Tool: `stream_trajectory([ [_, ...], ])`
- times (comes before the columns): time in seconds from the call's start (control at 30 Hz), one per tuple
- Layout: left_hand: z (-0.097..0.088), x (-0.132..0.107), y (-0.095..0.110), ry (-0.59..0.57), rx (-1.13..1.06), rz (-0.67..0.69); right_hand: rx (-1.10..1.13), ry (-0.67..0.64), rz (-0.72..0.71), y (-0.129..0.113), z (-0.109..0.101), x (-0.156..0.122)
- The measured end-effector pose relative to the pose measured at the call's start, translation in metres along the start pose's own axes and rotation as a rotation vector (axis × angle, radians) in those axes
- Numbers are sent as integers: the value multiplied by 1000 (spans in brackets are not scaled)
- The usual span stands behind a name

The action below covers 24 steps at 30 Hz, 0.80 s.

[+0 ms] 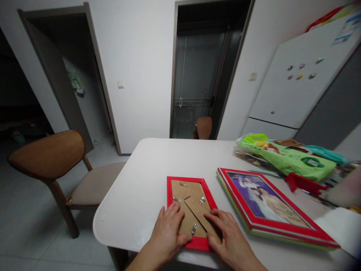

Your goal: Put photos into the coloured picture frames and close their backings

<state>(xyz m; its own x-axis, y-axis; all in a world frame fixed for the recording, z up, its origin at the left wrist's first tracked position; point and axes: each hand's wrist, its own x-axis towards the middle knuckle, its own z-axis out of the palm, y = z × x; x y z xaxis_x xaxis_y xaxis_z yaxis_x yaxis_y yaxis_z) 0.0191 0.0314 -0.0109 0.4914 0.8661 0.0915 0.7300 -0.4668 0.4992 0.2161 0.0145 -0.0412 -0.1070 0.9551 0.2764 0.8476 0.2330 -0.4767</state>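
A small red picture frame (188, 183) lies face down on the white table (141, 192), showing its brown cardboard back with metal clips and a folded stand. My left hand (166, 233) rests flat on the frame's lower left part, thumb near a clip at the bottom edge. My right hand (225, 235) lies flat on the lower right part, fingers stretched over the cardboard. Neither hand holds anything. To the right sits a stack of larger frames (270, 207), the top one red and face up with a photo in it.
A green plastic package (287, 158) and other clutter lie at the table's far right. A wooden chair (56, 165) stands left of the table, another chair (203, 128) beyond its far end. A white fridge (299, 82) stands at the right, and two dark doorways are behind.
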Motion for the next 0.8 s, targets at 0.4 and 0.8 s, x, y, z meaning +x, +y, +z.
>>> stream_trajectory([
  [0.4,11,-3,-9,14,-30,81,-44,-48,-39,7,-6,8],
  [0.8,26,-7,-14,79,-76,99,-194,-32,-28,17,2,41],
])
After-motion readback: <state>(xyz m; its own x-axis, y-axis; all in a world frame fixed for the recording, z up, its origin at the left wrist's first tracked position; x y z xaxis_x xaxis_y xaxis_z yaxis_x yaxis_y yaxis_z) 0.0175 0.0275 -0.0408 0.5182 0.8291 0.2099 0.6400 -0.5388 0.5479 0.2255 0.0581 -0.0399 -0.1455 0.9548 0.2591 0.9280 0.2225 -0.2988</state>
